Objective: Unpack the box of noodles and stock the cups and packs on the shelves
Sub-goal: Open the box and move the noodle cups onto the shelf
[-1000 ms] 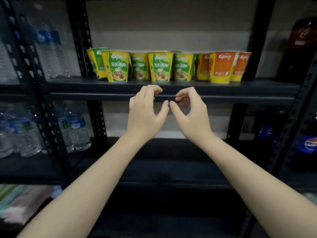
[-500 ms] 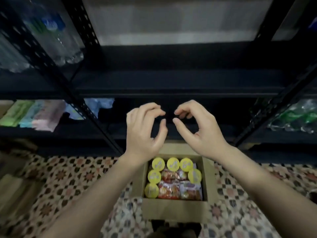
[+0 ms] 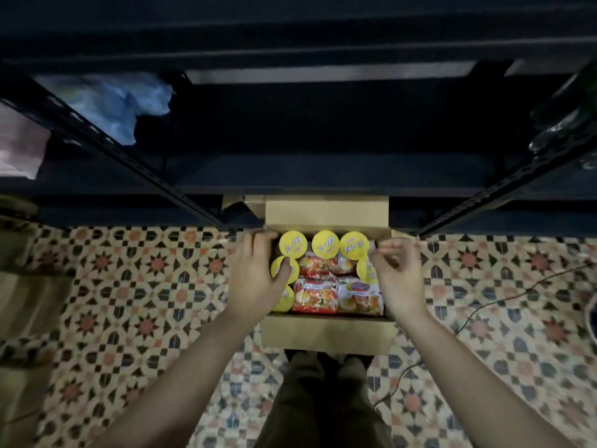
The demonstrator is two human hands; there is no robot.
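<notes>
Both hands in box [image 3: 326, 337], left hand [image 3: 256, 279] curled on cup [image 3: 284, 270] (yellow-lidded), right hand [image 3: 399, 279] half-curled — empty.

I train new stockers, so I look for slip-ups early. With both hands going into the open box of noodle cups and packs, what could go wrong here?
1. The yellow-lidded cups sit tight together against the box walls; pulling one may drag a neighbour or dent a lid.
2. The left hand covers two cups, so its grip may be poor.
3. The cable on the floor could trip someone.
</notes>
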